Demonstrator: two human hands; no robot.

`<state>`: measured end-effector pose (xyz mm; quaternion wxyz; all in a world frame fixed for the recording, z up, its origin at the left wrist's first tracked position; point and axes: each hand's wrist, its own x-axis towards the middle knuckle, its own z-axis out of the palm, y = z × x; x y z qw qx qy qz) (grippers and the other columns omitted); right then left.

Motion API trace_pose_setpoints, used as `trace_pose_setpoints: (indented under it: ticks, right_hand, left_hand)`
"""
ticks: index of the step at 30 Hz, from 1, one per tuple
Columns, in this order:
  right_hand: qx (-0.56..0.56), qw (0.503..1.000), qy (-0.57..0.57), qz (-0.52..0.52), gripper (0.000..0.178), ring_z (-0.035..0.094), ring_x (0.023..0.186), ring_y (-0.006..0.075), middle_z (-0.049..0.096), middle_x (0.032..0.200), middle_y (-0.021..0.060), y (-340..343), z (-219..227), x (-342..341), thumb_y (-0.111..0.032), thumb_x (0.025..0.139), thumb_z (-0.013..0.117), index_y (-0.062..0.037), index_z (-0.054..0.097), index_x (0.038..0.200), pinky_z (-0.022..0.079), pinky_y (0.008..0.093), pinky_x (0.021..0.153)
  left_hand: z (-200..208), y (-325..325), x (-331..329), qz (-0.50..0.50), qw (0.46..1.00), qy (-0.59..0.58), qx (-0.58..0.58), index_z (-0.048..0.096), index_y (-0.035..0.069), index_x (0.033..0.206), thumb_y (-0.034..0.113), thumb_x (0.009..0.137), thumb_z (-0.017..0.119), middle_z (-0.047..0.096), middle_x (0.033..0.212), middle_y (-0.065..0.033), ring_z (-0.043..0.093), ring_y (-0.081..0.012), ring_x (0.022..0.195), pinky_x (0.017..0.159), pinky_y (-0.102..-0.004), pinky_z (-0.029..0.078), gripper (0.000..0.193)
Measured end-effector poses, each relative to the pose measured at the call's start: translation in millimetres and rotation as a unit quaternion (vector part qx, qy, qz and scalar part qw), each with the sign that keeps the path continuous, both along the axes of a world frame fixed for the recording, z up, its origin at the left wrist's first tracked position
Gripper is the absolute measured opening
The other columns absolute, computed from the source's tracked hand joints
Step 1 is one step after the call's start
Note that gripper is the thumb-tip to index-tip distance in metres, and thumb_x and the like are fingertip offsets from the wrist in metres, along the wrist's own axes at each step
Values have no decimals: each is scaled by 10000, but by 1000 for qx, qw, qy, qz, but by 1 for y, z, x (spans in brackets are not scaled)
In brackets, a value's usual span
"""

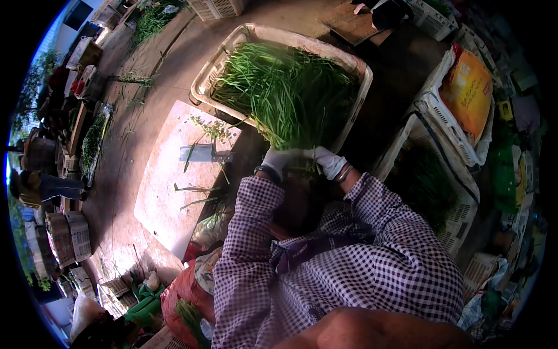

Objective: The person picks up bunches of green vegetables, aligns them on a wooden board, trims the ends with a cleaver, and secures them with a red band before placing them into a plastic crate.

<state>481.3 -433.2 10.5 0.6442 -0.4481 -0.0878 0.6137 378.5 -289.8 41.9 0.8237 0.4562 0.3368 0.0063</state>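
Note:
Both my hands wear white gloves and are close together at the near edge of a crate. My left hand (278, 159) and my right hand (327, 162) are closed around the stem ends of a bunch of green chives (285, 129), whose long leaves stretch away from me over the crate. The plastic crate (200, 81) is pale and heaped with more chives (273, 70). To the left, a cleaver (199, 153) lies flat on a light board (160, 192), beside small cut stem pieces (214, 130) and loose leaves. My fingers are partly hidden by stems and shadow.
At right stand a white crate (465, 224) with dark greens and another crate (447, 116) bearing a yellow-orange sack (465, 87). A red sack (185, 296) sits close at lower left. Cardboard (351, 23) lies at the far right, and a person (49, 186) is at far left.

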Motion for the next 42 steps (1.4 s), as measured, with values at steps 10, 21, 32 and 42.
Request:
trace_pose_setpoints:
  ticks: [10,21,32,42]
  right_hand:
    - [-155,976,-155,9,216,603,623,140,658,723,44,-10,-4,34,-189,785,719,8,689,870,464,287,556]
    - [-109,994,-9,27,162,622,705,121,675,841,23,-24,25,37,-145,828,686,-17,674,926,508,249,695]
    - [-76,995,56,-41,222,645,825,159,675,945,52,-22,-3,4,-123,845,672,-3,656,1031,529,284,725]
    - [-182,957,-225,-37,163,573,605,104,636,691,15,-25,1,13,-128,782,705,32,680,758,455,275,543]
  left_hand:
    - [-19,-3,2,41,998,12,39,597,4,1088,-70,750,671,664,980,-102,652,-243,854,734,-366,552,354]
    - [-59,48,-34,-157,980,-44,114,599,-36,1102,62,871,605,681,968,-132,684,-230,780,696,-330,570,251]
    - [-17,-33,5,28,998,32,-56,506,28,1171,24,807,700,638,983,-123,645,-289,821,617,-434,550,412]
    - [-93,-33,5,60,991,-21,117,524,10,1106,-85,649,695,638,949,-83,636,-227,855,713,-331,533,497]
